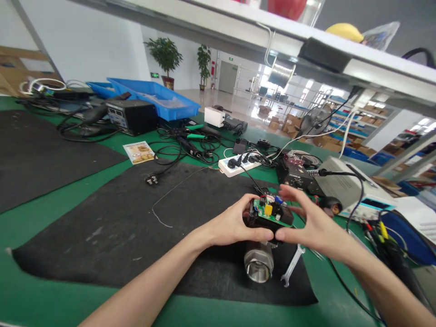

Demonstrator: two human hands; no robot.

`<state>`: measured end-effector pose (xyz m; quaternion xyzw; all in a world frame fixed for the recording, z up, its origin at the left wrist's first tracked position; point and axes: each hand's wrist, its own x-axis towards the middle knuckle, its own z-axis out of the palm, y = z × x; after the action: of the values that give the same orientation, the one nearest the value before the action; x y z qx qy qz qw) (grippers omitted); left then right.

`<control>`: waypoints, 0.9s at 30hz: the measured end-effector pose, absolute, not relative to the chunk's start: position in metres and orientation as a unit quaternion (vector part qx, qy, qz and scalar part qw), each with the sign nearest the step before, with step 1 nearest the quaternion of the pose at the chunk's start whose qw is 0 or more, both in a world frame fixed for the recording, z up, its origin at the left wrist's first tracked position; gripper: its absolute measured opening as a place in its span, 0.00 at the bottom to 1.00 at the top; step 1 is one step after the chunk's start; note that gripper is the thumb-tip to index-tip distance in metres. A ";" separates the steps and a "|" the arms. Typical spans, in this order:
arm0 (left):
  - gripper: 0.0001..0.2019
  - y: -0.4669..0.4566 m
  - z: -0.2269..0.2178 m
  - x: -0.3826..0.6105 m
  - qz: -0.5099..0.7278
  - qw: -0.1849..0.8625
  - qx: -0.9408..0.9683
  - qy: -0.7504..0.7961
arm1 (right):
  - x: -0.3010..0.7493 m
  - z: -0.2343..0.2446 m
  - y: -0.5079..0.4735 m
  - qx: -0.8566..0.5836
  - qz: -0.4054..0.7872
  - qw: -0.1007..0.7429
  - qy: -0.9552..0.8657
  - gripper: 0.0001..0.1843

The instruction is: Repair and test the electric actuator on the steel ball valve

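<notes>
Both hands grip a small black unit topped by a green circuit board [270, 212] with a yellow part and red and blue bits on it. My left hand [235, 225] wraps its left side, thumb underneath. My right hand [311, 225] clasps its right side, fingers curled over the top. The unit sits on a metal cylindrical fitting [259, 263] that rests on a black mat [119, 227]. A silver wrench [292, 265] lies on the mat just right of the fitting.
A white power strip [235, 164] with plugged cables lies behind. A soldering station [296, 177] and a grey instrument [344, 186] stand at the right. A black power supply [131, 116] and blue trays [160, 97] sit at back left. A thin wire [170, 193] crosses the mat.
</notes>
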<state>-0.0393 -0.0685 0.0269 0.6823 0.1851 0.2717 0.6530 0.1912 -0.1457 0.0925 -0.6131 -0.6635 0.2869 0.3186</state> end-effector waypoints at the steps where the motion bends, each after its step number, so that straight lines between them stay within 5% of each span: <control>1: 0.42 -0.068 0.032 -0.042 0.260 0.642 0.695 0.193 | 0.190 0.081 -0.150 -0.596 0.344 0.338 -0.642 0.52; 4: 0.47 -0.064 0.061 -0.054 0.239 0.565 0.753 0.238 | 0.180 0.059 -0.157 -0.555 0.427 0.405 -0.587 0.50; 8: 0.18 -0.058 0.116 -0.058 0.183 0.393 0.873 0.224 | 0.171 0.053 -0.158 -0.529 0.428 0.442 -0.585 0.49; 12: 0.15 -0.057 0.144 -0.044 0.082 0.289 0.925 0.232 | 0.171 0.048 -0.152 -0.533 0.384 0.434 -0.617 0.44; 27: 0.10 -0.067 0.132 -0.024 0.114 0.282 0.918 0.255 | 0.176 0.035 -0.151 -0.526 0.369 0.473 -0.603 0.40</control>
<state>-0.0240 -0.0670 0.1316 0.9180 0.2546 0.1141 0.2818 0.1758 -0.1515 0.0355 -0.5264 -0.6028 0.3686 0.4729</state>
